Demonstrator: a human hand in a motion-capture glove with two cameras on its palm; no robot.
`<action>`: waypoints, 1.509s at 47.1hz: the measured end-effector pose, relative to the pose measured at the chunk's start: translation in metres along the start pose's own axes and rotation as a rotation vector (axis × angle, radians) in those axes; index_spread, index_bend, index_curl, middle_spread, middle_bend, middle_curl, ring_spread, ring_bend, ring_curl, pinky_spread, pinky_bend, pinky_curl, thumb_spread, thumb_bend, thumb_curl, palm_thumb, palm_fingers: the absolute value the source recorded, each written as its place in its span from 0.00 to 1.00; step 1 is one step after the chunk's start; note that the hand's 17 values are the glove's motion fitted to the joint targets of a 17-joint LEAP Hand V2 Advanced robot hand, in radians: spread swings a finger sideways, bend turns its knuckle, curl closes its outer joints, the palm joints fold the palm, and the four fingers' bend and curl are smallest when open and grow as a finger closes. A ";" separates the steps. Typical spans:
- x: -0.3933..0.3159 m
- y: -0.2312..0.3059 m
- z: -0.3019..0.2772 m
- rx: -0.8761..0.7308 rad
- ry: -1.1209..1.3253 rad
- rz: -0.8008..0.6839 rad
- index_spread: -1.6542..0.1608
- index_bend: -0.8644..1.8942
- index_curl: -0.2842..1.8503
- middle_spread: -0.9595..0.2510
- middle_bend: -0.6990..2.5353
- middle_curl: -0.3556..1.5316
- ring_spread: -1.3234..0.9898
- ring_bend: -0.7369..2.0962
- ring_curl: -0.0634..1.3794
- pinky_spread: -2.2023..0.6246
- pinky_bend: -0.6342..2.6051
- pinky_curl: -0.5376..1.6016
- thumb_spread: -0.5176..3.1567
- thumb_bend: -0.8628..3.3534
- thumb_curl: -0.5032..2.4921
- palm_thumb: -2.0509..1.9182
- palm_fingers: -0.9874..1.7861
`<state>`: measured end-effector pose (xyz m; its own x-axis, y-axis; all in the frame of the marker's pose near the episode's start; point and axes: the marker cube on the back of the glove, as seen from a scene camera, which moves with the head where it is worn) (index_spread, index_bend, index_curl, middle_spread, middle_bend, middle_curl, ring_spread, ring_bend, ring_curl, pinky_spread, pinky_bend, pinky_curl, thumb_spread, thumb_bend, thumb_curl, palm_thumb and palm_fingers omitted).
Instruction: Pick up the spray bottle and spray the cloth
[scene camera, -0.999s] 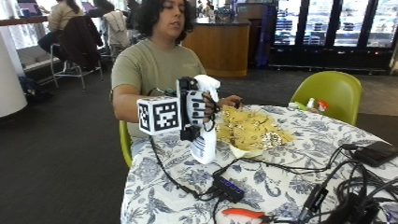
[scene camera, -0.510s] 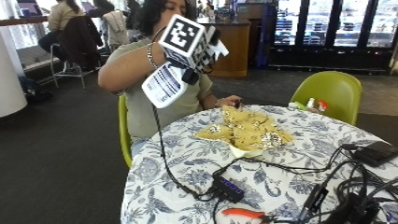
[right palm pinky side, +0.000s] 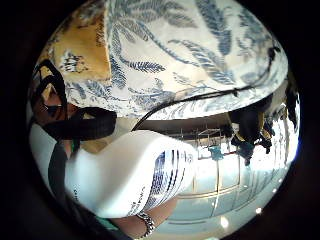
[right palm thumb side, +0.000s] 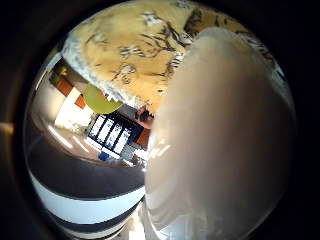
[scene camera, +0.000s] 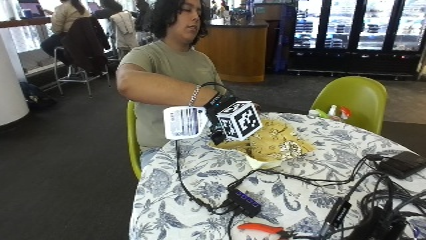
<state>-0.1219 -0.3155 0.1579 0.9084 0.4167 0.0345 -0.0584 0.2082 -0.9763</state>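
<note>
The person sits at the table (scene camera: 200, 175) with the gloved right hand (scene camera: 223, 112) raised above its near-left edge, fingers wrapped around the spray bottle (scene camera: 184, 122). The bottle lies tipped on its side in the air, its base toward nine o'clock and its head toward the cloth (scene camera: 273, 142) at three o'clock. The yellow patterned cloth sits bunched in a bowl (scene camera: 261, 161) just beside the hand. From the palm, the bottle's white body (right palm pinky side: 130, 175) fills the space close against it, with the cloth (right palm thumb side: 130, 50) below. Orange pliers (scene camera: 263, 229) lie at six o'clock among cables (scene camera: 200, 200).
</note>
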 end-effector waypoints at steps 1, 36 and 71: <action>-0.004 0.000 0.000 -0.004 -0.008 -0.008 0.78 0.40 0.37 0.67 0.42 0.48 0.50 0.53 0.37 0.69 0.38 0.46 0.39 0.20 0.39 0.77 0.84; -0.298 0.032 -0.070 1.056 -0.559 -1.358 0.77 0.39 0.40 0.66 0.42 0.48 0.50 0.54 0.38 0.69 0.37 0.46 0.39 0.20 0.41 0.76 0.86; -0.306 -0.067 -0.052 0.892 -0.433 -1.280 0.77 0.40 0.42 0.67 0.43 0.49 0.50 0.54 0.38 0.69 0.37 0.46 0.34 0.20 0.43 0.77 0.86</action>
<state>-0.3749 -0.5031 0.2019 0.3787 -0.2521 0.8905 0.2560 0.9532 0.1610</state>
